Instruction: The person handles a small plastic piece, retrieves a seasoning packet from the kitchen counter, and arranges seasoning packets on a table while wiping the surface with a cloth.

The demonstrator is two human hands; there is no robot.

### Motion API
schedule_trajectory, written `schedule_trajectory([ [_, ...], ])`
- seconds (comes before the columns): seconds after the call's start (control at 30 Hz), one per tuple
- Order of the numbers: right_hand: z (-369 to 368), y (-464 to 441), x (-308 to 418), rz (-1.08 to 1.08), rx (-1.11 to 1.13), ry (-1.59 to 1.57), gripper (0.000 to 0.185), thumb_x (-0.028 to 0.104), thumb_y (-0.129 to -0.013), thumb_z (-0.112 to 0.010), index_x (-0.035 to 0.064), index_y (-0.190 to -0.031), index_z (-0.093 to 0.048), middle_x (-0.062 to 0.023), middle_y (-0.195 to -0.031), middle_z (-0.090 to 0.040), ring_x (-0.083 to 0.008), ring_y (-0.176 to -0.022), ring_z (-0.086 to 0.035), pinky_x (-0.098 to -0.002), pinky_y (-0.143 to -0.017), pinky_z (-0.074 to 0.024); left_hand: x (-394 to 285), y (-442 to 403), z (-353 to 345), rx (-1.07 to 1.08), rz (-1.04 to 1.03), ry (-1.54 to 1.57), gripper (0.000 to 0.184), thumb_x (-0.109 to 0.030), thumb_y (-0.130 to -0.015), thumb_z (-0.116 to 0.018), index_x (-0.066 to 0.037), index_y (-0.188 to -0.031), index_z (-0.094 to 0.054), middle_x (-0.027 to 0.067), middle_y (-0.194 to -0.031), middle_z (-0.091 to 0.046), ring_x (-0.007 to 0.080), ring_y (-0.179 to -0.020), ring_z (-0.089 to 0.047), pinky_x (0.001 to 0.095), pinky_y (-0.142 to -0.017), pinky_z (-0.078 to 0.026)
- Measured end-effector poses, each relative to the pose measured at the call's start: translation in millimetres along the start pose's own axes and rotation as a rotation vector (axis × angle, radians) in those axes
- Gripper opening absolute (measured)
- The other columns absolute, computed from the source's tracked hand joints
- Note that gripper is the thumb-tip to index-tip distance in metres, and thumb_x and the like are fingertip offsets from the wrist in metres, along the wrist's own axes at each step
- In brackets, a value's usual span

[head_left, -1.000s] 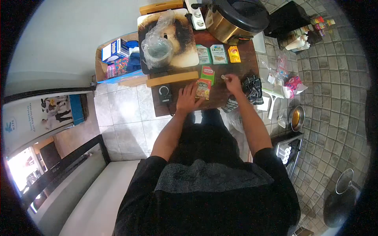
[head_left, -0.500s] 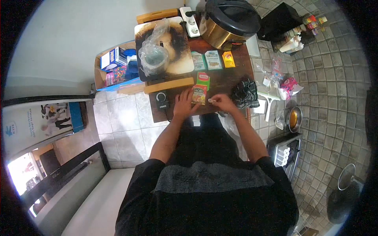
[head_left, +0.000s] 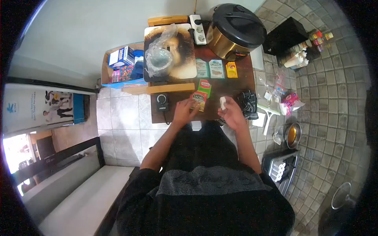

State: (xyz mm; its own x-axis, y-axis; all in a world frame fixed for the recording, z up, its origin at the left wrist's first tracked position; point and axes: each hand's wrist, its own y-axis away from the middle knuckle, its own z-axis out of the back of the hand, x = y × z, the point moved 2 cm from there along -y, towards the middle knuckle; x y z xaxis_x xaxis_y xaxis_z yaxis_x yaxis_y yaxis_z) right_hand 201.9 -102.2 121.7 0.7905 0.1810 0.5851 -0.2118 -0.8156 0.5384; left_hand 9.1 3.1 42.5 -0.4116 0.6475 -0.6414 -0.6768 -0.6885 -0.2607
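My left hand (head_left: 183, 111) lies spread on the front of the dark wooden table (head_left: 220, 87), its fingertips on the lower left of a red and green SAORI packet (head_left: 200, 98). A green packet with a red label (head_left: 204, 86) lies just behind that one. Raised a little over the table's front edge, my right hand (head_left: 233, 115) pinches a small white object (head_left: 223, 103) between thumb and fingers. Farther back lie two green and white packets (head_left: 216, 69) and a yellow packet (head_left: 231, 69). A dark checked cloth (head_left: 248, 103) is right of my right hand.
At the table's back stand a large rice cooker (head_left: 236, 33) and a power strip (head_left: 198, 30). A scorched board (head_left: 182, 59) holds a plastic-wrapped bowl (head_left: 159, 62). To the left is a box of goods (head_left: 124, 80); to the right, a pan (head_left: 293, 135) and stove (head_left: 280, 169).
My right hand moved from the table's right part toward the SAORI packet, then back right and up, turning the white object upright. My left hand stays by the packet. The camera view shifted slightly.
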Motion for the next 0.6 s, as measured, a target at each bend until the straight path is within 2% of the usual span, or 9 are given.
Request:
schedule_trajectory([
  [0.07, -8.8, 2.1, 6.1, -0.017, 0.087, -0.001, 0.027, 0.006, -0.084, -0.053, 0.0084, -0.111, -0.047, -0.0074, -0.093, -0.058, -0.0211, -0.075, -0.061, -0.0344, -0.067, -0.0521, -22.0, -11.7, 7.5, 0.044, 0.261, 0.469, 0.027, -0.021, -0.081, -0.062, -0.003, -0.101, -0.059, 0.0106, -0.086, -0.062, 0.0218, -0.078, -0.061, 0.0301, -0.071, -0.047],
  [0.1, -10.3, 2.6, 9.3, -0.025, 0.107, 0.003, 0.027, 0.006, -0.084, -0.053, 0.0084, -0.111, -0.047, -0.0074, -0.093, -0.058, -0.0211, -0.075, -0.061, -0.0344, -0.067, -0.0521, -35.1, -15.3, 12.2, 0.028, 0.267, 0.456, 0.027, -0.021, -0.081, -0.062, -0.003, -0.101, -0.059, 0.0106, -0.086, -0.062, 0.0218, -0.078, -0.061, 0.0301, -0.071, -0.047],
  [0.17, -13.4, 0.3, 16.1, -0.098, 0.172, 0.037, 0.033, 0.009, -0.082, -0.054, 0.0108, -0.114, -0.046, -0.0050, -0.096, -0.058, -0.0193, -0.074, -0.059, -0.0329, -0.068, -0.0513, -57.8, -21.7, 22.0, -0.056, 0.412, 0.681, 0.021, -0.017, -0.085, -0.058, -0.001, -0.097, -0.060, 0.0113, -0.076, -0.063, 0.0160, -0.066, -0.061, 0.0262, -0.060, -0.049],
  [0.2, -15.0, -0.4, 19.5, -0.110, 0.199, 0.048, 0.034, 0.010, -0.083, -0.054, 0.0100, -0.115, -0.046, -0.0058, -0.096, -0.057, -0.0193, -0.075, -0.059, -0.0327, -0.068, -0.0510, -69.5, -24.5, 29.6, -0.053, 0.489, 0.770, 0.022, -0.019, -0.086, -0.058, -0.001, -0.098, -0.060, 0.0107, -0.079, -0.063, 0.0120, -0.069, -0.060, 0.0262, -0.062, -0.048],
  [0.3, -23.4, 5.6, 34.5, -0.096, 0.257, 0.166, 0.033, 0.010, -0.083, -0.053, 0.0082, -0.115, -0.046, -0.0069, -0.096, -0.056, -0.0188, -0.076, -0.058, -0.0319, -0.068, -0.0501, -91.8, -26.0, 47.0, -0.044, 0.443, 0.694, 0.022, -0.019, -0.085, -0.058, -0.001, -0.098, -0.059, 0.0113, -0.080, -0.063, 0.0133, -0.070, -0.060, 0.0272, -0.063, -0.048],
  [0.37, -32.0, 8.9, 43.8, -0.084, 0.329, 0.260, 0.033, 0.009, -0.083, -0.053, 0.0067, -0.115, -0.046, -0.0078, -0.096, -0.056, -0.0175, -0.077, -0.056, -0.0304, -0.067, -0.0487, -95.3, -19.2, 52.5, -0.077, 0.276, 0.564, 0.024, -0.020, -0.084, -0.060, -0.002, -0.099, -0.059, 0.0145, -0.084, -0.063, 0.0213, -0.075, -0.063, 0.0318, -0.066, -0.049],
  [0.43, -30.3, 11.6, 47.3, -0.120, 0.277, 0.418, 0.032, 0.003, -0.083, -0.054, 0.0037, -0.113, -0.045, -0.0085, -0.094, -0.056, -0.0179, -0.075, -0.059, -0.0309, -0.065, -0.0507, -105.8, -9.2, 68.0, 0.048, 0.350, 0.478, 0.024, -0.016, -0.086, -0.058, -0.001, -0.105, -0.057, 0.0117, -0.095, -0.062, 0.0144, -0.086, -0.059, 0.0287, -0.075, -0.047],
  [0.5, -22.9, 10.1, 47.1, -0.154, 0.357, 0.453, 0.032, 0.002, -0.082, -0.054, 0.0033, -0.113, -0.044, -0.0085, -0.093, -0.055, -0.0177, -0.075, -0.058, -0.0310, -0.065, -0.0506, -121.0, -0.2, 79.0, 0.098, 0.432, 0.485, 0.026, -0.018, -0.086, -0.059, -0.002, -0.106, -0.056, 0.0111, -0.095, -0.062, 0.0158, -0.086, -0.060, 0.0296, -0.075, -0.047],
  [0.6, -9.5, 0.8, 42.1, -0.190, 0.476, 0.503, 0.032, 0.001, -0.082, -0.054, 0.0029, -0.112, -0.044, -0.0085, -0.092, -0.055, -0.0173, -0.075, -0.058, -0.0311, -0.065, -0.0503, -141.9, 7.0, 77.3, -0.025, 0.448, 0.502, 0.025, -0.020, -0.085, -0.060, -0.003, -0.103, -0.056, 0.0093, -0.088, -0.063, 0.0150, -0.082, -0.060, 0.0289, -0.068, -0.047],
])
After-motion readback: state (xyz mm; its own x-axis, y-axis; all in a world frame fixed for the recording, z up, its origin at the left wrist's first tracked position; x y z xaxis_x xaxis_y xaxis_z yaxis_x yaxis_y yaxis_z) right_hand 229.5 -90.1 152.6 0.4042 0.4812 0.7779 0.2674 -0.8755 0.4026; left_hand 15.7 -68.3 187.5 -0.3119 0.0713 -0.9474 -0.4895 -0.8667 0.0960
